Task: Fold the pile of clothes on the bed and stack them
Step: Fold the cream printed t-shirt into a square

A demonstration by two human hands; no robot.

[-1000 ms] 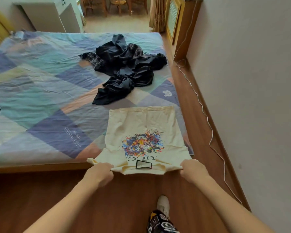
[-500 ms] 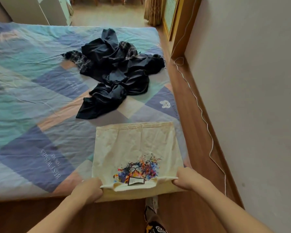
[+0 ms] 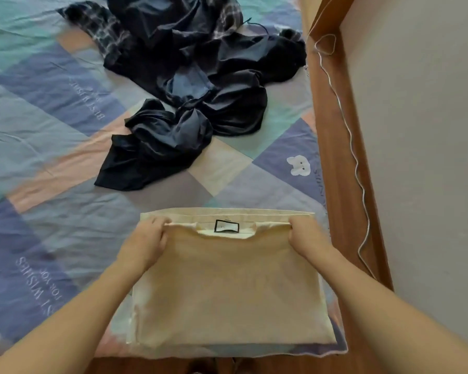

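Folded over since half a second ago, the cream cotton T-shirt (image 3: 227, 287) now lies doubled, its collar edge carried up to meet the far hem, so the colourful print is hidden and only plain, soft, faintly creased fabric faces up. It sits as a rough rectangle at 6 o'clock on the bed (image 3: 52, 163), near the bed's foot edge and right side. A small black-bordered neck label (image 3: 226, 226) shows at the collar notch, at 12 o'clock of the shirt. The left hand (image 3: 143, 242) pinches the shirt's upper left corner, fingers curled over the fold; the right hand (image 3: 307, 238) grips the upper right corner likewise, the two well apart. At 12 o'clock, well beyond the shirt, a crumpled heap of dark navy and plaid clothes (image 3: 189, 85) lies on the pastel patchwork sheet. A white cord (image 3: 355, 163) trails along the brown wooden floor strip (image 3: 333, 136) at 3 o'clock.
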